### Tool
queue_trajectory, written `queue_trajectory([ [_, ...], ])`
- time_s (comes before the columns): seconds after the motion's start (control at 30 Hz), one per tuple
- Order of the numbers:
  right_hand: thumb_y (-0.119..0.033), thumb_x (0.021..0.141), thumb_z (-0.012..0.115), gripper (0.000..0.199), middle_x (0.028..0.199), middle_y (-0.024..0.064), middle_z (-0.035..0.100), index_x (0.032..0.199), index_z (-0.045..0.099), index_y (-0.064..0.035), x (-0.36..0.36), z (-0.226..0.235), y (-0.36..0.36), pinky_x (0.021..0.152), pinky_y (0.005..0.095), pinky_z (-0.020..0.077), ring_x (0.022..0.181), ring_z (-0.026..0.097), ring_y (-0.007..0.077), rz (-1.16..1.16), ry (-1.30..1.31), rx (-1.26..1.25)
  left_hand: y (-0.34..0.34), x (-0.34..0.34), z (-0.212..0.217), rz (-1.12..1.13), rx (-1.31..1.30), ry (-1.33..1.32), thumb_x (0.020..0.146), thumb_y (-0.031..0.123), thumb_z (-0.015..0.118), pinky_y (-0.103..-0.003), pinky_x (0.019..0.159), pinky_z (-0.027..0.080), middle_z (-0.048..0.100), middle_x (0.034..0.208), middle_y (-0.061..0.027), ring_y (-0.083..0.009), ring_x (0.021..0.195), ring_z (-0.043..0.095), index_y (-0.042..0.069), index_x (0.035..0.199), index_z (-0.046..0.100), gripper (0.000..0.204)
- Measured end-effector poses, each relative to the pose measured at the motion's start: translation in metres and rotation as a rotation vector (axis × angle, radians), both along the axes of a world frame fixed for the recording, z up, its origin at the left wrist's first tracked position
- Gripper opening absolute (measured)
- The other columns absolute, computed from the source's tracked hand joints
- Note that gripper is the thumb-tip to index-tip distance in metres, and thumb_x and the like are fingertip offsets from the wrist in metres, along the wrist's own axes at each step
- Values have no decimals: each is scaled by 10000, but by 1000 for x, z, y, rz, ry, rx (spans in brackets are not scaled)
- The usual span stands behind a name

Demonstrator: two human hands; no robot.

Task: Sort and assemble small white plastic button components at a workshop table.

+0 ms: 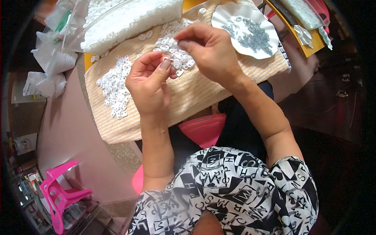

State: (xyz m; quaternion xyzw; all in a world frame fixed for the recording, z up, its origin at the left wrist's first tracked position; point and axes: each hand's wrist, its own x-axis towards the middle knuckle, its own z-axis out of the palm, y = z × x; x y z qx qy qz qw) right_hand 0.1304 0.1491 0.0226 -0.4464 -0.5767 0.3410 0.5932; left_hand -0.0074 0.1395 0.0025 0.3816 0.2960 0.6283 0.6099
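Note:
My left hand (150, 80) pinches a small white plastic piece (166, 58) between thumb and fingertips, above a striped yellow-and-white towel (188, 88). Just to its right, my right hand (215, 53) has thumb and forefinger closed together over the middle pile of white pieces (181, 59); whatever sits in that pinch is too small to make out. The loose pieces are flat and rounded, with holes. A second pile of white pieces (116, 88) lies on the towel left of my left hand. Beyond my right hand, a white fluted plate (239, 12) holds many tiny grey slivers.
A clear plastic bin (135, 37) full of white pieces stands at the far left of the table. Plastic bags (55, 55) hang beyond it. At the far right is a yellow surface (303, 45) with a clear bag (301, 13). A pink stool (58, 192) stands at lower left.

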Motion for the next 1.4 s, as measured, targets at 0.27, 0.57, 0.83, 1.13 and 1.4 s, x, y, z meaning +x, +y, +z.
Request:
queue_trajectory([
  [0.27, -36, 791, 573, 173, 763, 23, 592, 955, 595, 12, 6, 3, 0, 551, 171, 404, 622, 492, 47, 123, 64, -199, 2, 1, 0, -24, 14, -67, 781, -30, 574, -244, 550, 472, 585, 758, -98, -146, 624, 566, -33, 906, 548, 127],
  [0.57, -50, 788, 578, 181, 738, 28, 586, 945, 594, 39, -1, 1, -3, 550, 179, 408, 606, 487, 59, 209, 230, -301, 1, 6, -1, 76, 117, 19, 784, -21, 581, -244, 540, 496, 606, 770, -129, -149, 614, 582, -36, 908, 536, 133],
  [0.83, -73, 797, 585, 185, 744, 44, 590, 940, 593, 44, 2, 0, 0, 570, 195, 426, 613, 503, 74, 230, 302, -342, 1, 7, 1, 92, 49, 50, 780, -46, 568, -257, 586, 514, 602, 817, -135, -165, 676, 600, -67, 969, 542, 192],
  [1.13, -76, 799, 576, 157, 729, 52, 582, 907, 579, 38, 5, -5, 5, 555, 207, 430, 606, 516, 89, 286, 399, -384, 8, 1, -6, 85, -21, -51, 801, -22, 551, -251, 578, 472, 591, 791, -98, -156, 657, 575, -32, 881, 551, 81],
  [1.4, -104, 805, 585, 142, 708, 44, 565, 866, 572, 24, 7, -9, 7, 521, 216, 425, 567, 497, 91, 426, 518, -416, 5, -2, -3, -42, -56, -153, 787, -17, 575, -256, 549, 475, 592, 751, -101, -167, 639, 578, -28, 898, 557, 113],
])
